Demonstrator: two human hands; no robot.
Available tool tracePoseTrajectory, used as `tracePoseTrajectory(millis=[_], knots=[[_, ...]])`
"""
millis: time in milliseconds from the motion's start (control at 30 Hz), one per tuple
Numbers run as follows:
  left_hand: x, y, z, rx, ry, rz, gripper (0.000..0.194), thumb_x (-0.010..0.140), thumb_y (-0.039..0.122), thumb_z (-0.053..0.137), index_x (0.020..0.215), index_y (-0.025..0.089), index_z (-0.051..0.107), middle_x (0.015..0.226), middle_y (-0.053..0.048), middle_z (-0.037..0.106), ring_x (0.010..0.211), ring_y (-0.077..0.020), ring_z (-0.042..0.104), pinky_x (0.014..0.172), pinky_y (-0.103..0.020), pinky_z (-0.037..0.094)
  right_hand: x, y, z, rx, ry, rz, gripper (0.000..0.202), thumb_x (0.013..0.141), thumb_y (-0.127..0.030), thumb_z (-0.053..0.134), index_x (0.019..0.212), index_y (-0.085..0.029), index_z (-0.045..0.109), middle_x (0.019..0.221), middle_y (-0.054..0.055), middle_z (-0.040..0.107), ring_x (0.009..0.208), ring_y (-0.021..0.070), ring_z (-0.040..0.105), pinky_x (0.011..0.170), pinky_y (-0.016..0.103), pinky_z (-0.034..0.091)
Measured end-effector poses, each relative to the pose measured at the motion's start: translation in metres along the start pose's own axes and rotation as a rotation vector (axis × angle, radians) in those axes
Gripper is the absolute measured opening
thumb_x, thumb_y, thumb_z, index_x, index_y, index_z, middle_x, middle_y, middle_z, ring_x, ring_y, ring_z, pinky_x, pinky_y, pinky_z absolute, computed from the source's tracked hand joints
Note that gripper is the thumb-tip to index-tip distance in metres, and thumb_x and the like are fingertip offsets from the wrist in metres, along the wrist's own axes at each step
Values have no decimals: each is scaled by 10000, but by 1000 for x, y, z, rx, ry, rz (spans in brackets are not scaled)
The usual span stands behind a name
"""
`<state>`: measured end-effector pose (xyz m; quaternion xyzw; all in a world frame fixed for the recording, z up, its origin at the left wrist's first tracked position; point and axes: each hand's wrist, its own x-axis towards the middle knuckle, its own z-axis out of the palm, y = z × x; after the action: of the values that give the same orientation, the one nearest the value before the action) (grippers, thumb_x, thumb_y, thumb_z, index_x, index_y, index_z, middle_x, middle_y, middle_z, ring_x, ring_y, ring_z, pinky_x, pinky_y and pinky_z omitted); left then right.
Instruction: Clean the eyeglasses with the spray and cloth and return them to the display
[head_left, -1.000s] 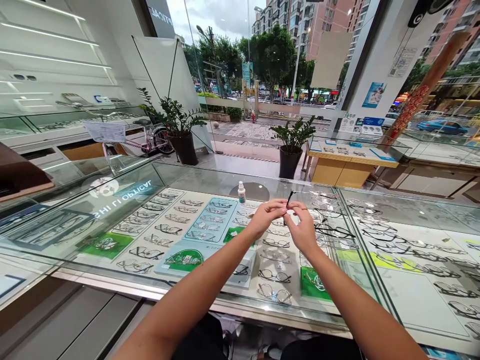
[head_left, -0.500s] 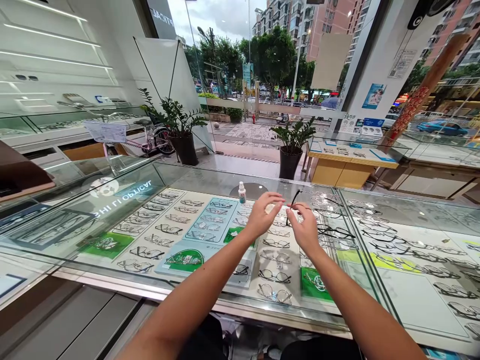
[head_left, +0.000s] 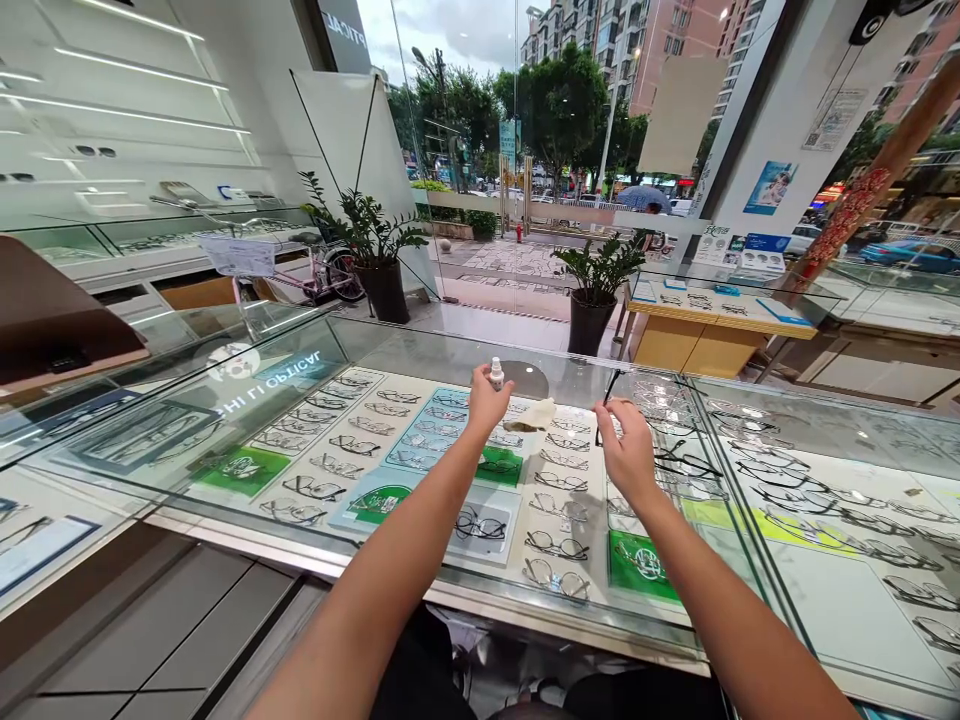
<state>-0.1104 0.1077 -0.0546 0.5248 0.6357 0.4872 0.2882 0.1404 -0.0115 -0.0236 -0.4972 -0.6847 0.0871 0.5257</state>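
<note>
My left hand is closed round a small white bottle on the glass counter top, thumb on one side and fingers on the other. The bottle's lower part is hidden by the hand. In my right hand is a pair of eyeglasses, pinched between thumb and fingers. A dark temple arm sticks up above the fingers; most of the frame is hidden. Between the hands a pale, crumpled piece of what looks like cloth lies on the glass.
Under the glass, rows of eyeglasses and green display cards fill the showcase. Beyond it stand two potted plants, a bicycle and a wooden display table before the shop window.
My left hand has moved left from beside the eyeglasses and taken hold of the bottle. The pale cloth-like piece now shows on the glass. My right hand still holds the eyeglasses. The view has shifted slightly.
</note>
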Motion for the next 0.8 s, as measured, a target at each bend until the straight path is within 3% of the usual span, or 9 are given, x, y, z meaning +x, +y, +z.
tracePoseTrajectory(millis=[167,333,400,500,567,667,800], knots=[[7,-10,2,-115,-26,-7,262,881,348,643,1075,218,525,1078,-107,640,906,-239,582,815,-348,438,1,-2,-1,5,-10,-10,340,1087,-410,413,975,-238,684,1010,76,672,996,269,586,905,417,427],[6,8,1,-308,-94,10,288,877,448,554,1063,233,515,884,-30,570,741,-167,536,672,-294,468,3,-5,-4,32,-1,-15,333,1089,-405,400,986,-246,675,1014,74,674,1009,272,588,917,428,428],[-1,23,-2,-459,-199,16,364,878,592,511,949,235,519,755,2,511,632,-144,486,561,-266,423,3,-8,-6,43,5,-20,329,1090,-400,396,985,-248,668,1015,73,675,1010,273,589,917,431,427],[-18,44,-7,-801,-484,-72,625,812,852,480,740,232,452,582,40,365,487,-111,341,434,-237,256,3,-11,-7,68,-2,-18,326,1089,-401,395,981,-249,661,1018,73,674,1013,274,590,919,432,429],[-30,56,-10,-903,-664,-138,734,765,957,441,654,232,404,524,47,311,443,-100,284,406,-232,194,3,-12,-7,102,-20,-3,332,1089,-414,391,979,-250,658,1020,75,673,1009,273,591,916,430,433],[-44,66,-11,-941,-838,-174,796,736,1017,374,580,236,359,467,47,265,405,-94,236,385,-235,165,3,-14,-8,154,-52,23,342,1086,-436,389,967,-251,652,1019,71,674,995,267,597,918,425,438],[-53,68,-6,-926,-983,-159,807,751,1014,320,528,240,364,425,44,238,376,-95,210,379,-251,164,3,-17,-8,225,-113,46,349,1083,-461,399,964,-250,650,1008,59,674,1010,259,613,937,410,446]])
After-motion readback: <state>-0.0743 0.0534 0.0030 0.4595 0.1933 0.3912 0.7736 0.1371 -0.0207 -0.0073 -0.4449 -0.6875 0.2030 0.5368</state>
